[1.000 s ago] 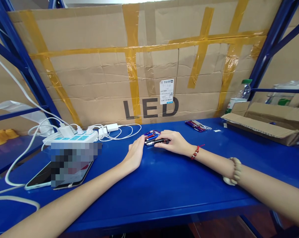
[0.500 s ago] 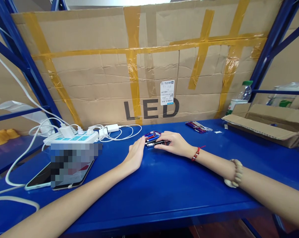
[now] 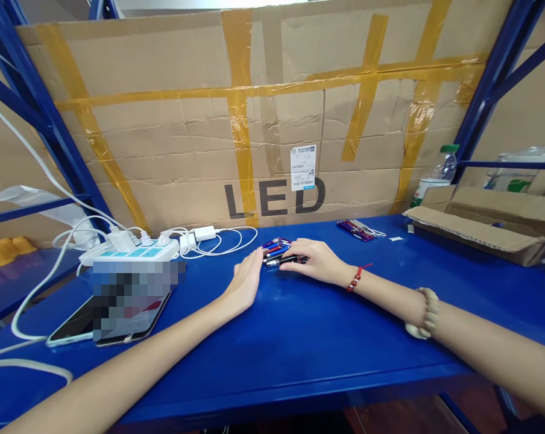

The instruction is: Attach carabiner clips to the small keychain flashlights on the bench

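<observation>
Pens (image 3: 277, 251) are lying in a bunch between both hands' fingers. The left hand (image 3: 245, 280) is holding its fingers straight and together like a wall, perhaps stopping any sliding. The right hand (image 3: 315, 259) is resting curled fingers over them; whether they're squeezing isn't showing. Past these fingers, other pens (image 3: 356, 230) are lying.

On the shelf (image 3: 299, 355), pens (image 3: 275, 252) lie between my left fingers (image 3: 256, 260) and my right fingers (image 3: 297, 246). Left of my fingers sits a power strip (image 3: 139, 254), with two phones (image 3: 71, 322) before it. Right of them lie other pens (image 3: 359, 230), then a carton (image 3: 475, 235); beyond them stands a cardboard sheet (image 3: 173, 144).
</observation>
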The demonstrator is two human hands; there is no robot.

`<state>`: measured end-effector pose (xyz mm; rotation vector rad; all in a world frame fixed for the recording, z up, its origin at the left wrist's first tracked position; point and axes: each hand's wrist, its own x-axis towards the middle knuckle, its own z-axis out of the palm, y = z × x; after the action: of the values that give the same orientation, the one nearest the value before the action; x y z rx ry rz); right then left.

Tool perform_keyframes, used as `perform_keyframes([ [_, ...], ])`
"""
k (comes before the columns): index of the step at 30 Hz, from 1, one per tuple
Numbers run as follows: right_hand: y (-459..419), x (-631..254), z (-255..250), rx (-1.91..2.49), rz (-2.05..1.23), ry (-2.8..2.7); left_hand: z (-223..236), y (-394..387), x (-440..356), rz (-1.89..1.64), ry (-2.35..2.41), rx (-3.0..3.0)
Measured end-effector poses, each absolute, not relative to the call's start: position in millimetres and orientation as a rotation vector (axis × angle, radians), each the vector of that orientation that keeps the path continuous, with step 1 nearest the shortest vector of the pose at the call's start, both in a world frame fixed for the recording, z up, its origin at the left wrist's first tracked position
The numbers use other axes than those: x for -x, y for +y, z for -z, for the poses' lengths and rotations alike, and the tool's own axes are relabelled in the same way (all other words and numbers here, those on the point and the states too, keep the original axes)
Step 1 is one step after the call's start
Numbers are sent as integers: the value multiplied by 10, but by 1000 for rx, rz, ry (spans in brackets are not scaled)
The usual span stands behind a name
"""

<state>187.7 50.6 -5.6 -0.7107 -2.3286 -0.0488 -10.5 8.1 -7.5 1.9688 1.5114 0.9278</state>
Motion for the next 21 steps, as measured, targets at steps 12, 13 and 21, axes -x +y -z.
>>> perform_keyframes([
  [12, 515, -1880, 63, 737, 71, -2334, 6, 26, 66, -914, 1506, -1922],
  [13, 516, -1880, 65, 737, 70, -2333, 2, 25, 64, -909, 1507, -1918],
  [21, 533, -1881, 76, 753, 79, -2347, -20, 1, 56, -881, 1523, -1914],
])
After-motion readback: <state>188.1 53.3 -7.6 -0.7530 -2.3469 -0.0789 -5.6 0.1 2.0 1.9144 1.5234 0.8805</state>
